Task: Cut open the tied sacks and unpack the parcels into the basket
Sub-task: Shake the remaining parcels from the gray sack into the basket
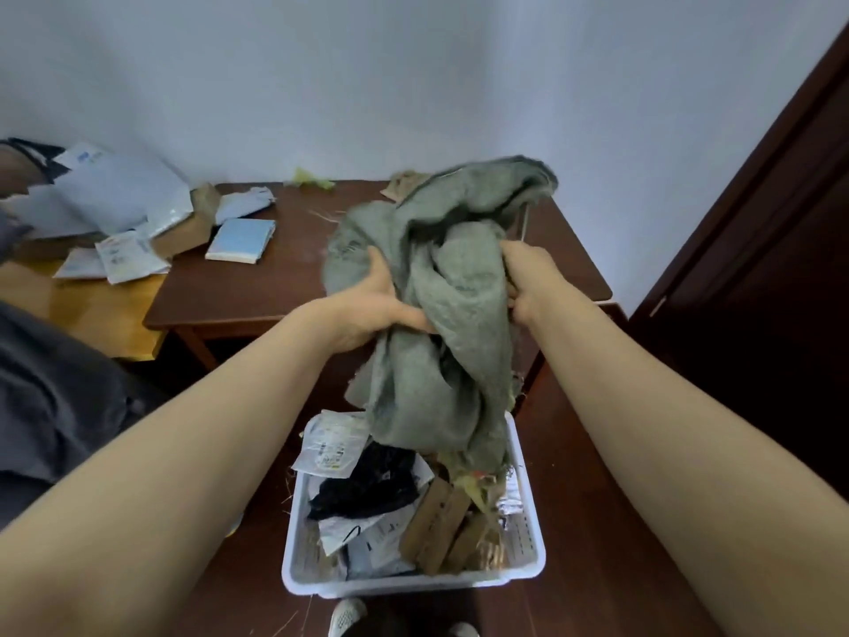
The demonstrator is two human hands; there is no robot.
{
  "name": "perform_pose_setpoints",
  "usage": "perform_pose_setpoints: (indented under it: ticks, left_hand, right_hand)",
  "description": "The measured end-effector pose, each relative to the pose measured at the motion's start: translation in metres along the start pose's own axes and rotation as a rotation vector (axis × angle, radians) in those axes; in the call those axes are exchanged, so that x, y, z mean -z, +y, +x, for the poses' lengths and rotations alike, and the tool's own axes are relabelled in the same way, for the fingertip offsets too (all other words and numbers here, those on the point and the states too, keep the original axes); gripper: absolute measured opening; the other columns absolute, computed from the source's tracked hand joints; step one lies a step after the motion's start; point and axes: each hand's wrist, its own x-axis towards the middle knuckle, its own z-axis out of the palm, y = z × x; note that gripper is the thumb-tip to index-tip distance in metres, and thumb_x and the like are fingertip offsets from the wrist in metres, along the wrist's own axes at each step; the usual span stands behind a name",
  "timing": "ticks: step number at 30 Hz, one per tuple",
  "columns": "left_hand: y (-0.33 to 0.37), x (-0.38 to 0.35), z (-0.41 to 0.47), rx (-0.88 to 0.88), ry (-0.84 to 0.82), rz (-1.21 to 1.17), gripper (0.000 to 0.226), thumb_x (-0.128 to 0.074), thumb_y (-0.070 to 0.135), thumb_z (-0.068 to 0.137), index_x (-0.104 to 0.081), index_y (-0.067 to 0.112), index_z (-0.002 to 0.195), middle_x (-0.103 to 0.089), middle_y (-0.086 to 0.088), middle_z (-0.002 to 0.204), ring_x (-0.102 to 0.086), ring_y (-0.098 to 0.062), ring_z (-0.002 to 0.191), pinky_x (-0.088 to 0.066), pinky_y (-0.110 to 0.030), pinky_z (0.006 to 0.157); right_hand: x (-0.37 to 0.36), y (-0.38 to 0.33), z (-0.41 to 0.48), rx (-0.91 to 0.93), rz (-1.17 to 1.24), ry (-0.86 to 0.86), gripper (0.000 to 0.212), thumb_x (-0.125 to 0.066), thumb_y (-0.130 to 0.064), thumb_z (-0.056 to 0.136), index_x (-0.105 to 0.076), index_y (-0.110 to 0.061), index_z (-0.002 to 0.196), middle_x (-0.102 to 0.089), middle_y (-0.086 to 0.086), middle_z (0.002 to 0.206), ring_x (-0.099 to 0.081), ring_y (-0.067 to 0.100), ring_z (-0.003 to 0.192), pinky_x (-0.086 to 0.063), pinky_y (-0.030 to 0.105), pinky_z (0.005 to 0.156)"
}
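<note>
Head view: left hand (381,301) and right hand (528,278), fingers (377,264) clenched in the cloth, hold the limp sack (441,360) above the basket (413,586), its lower end inside. Parcels (367,489) fill the basket; this sack appears emptied. Packets (241,239) lie on the table (285,278) beyond the basket.

- Crumpled grey-green woven sack (441,324) covers the 12 o'clock end of the white slatted plastic basket (413,583).
- 6 o'clock end open from above; brown cardboard and white plastic parcels (434,521) heaped inside.
</note>
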Motion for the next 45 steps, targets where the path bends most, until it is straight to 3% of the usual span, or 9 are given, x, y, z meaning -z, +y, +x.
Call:
perform_pose_setpoints:
  ticks: [3, 6, 11, 18, 25, 34, 37, 40, 45]
  left_hand:
    - [-0.008, -0.02, 0.011, -0.175, 0.011, 0.249, 0.1, -0.075, -0.001, 0.075, -0.009, 0.006, 0.15, -0.044, -0.002, 0.138, -0.046, -0.018, 0.124, -0.039, -0.036, 0.107]
    - [-0.019, -0.019, 0.022, -0.211, 0.528, 0.387, 0.008, -0.054, 0.004, 0.088, -0.059, 0.003, 0.094, -0.064, -0.021, 0.107, -0.06, -0.036, 0.103, -0.048, -0.034, 0.079]
    - [-0.036, 0.01, 0.034, -0.004, 0.661, 0.228, 0.023, -0.048, 0.006, 0.091, -0.062, -0.007, 0.103, -0.063, -0.029, 0.11, -0.059, -0.042, 0.105, -0.049, -0.046, 0.084]
    - [-0.041, 0.022, 0.039, 0.136, 0.741, 0.073, 0.022, -0.049, 0.01, 0.093, -0.057, -0.004, 0.109, -0.059, -0.019, 0.104, -0.057, -0.034, 0.095, -0.045, -0.038, 0.079]
    - [-0.046, 0.022, 0.035, 0.154, 0.717, 0.168, 0.032, -0.053, 0.014, 0.089, -0.061, -0.002, 0.115, -0.062, -0.022, 0.112, -0.059, -0.038, 0.103, -0.049, -0.044, 0.089]
    - [-0.034, 0.008, 0.038, 0.075, 0.627, 0.33, 0.017, -0.048, 0.007, 0.086, -0.055, 0.008, 0.07, -0.06, -0.016, 0.083, -0.055, -0.031, 0.081, -0.042, -0.033, 0.068]
    - [-0.031, 0.003, 0.041, 0.043, 0.546, 0.386, 0.027, -0.047, 0.005, 0.09, -0.051, 0.01, 0.063, -0.055, -0.009, 0.073, -0.05, -0.024, 0.079, -0.039, -0.032, 0.07]
    - [-0.027, -0.004, 0.043, 0.002, 0.414, 0.4, 0.028, -0.049, -0.002, 0.089, -0.056, 0.006, 0.063, -0.058, -0.01, 0.074, -0.051, -0.021, 0.075, -0.041, -0.03, 0.07]
    - [-0.015, -0.013, 0.041, -0.137, 0.222, 0.378, 0.032, -0.058, -0.012, 0.084, -0.065, 0.012, 0.064, -0.061, 0.007, 0.068, -0.055, -0.01, 0.079, -0.045, -0.023, 0.072]
  right_hand:
    - [-0.014, 0.0, -0.006, -0.042, -0.041, -0.078, 0.011, -0.062, -0.005, 0.085, -0.056, -0.005, 0.076, -0.054, 0.005, 0.05, -0.048, 0.013, 0.034, -0.041, 0.019, 0.033]
    - [-0.001, -0.004, 0.0, -0.14, -0.113, -0.22, 0.019, -0.057, -0.01, 0.087, -0.046, -0.012, 0.071, -0.043, -0.002, 0.043, -0.019, 0.006, 0.025, -0.014, 0.012, 0.027]
    - [0.048, -0.002, 0.001, -0.017, -0.301, -0.022, 0.008, -0.061, -0.014, 0.086, -0.062, -0.007, 0.083, -0.071, 0.019, 0.098, -0.016, 0.005, 0.028, -0.014, 0.012, 0.031]
    - [0.074, 0.011, -0.016, -0.201, -0.685, -0.237, 0.09, -0.039, -0.082, 0.075, -0.072, 0.002, 0.084, -0.058, 0.007, 0.055, -0.021, 0.007, 0.031, -0.013, 0.015, 0.037]
    - [0.081, 0.019, 0.004, -0.111, -0.407, -0.257, 0.029, -0.038, -0.026, 0.102, -0.061, -0.009, 0.097, -0.043, -0.003, 0.055, -0.029, 0.01, 0.047, -0.023, 0.022, 0.044]
    - [0.049, 0.027, 0.009, 0.217, -0.409, -0.186, 0.017, -0.06, -0.026, 0.093, -0.064, -0.019, 0.108, -0.049, -0.004, 0.071, -0.041, 0.009, 0.053, -0.036, 0.021, 0.052]
    - [0.037, 0.024, 0.011, 0.461, -0.627, -0.331, 0.067, -0.085, -0.02, 0.068, -0.057, -0.025, 0.129, -0.063, -0.01, 0.112, -0.059, -0.005, 0.097, -0.044, 0.01, 0.085]
    - [0.033, 0.03, 0.024, 0.398, -0.842, -0.51, 0.118, -0.091, -0.028, 0.054, -0.022, -0.033, 0.15, -0.031, -0.018, 0.145, -0.029, -0.004, 0.13, -0.028, 0.018, 0.106]
    - [0.037, 0.06, 0.037, 0.306, -0.852, -0.404, 0.085, -0.094, -0.032, 0.048, -0.057, -0.026, 0.124, -0.062, -0.012, 0.119, -0.057, 0.007, 0.111, -0.045, 0.036, 0.102]
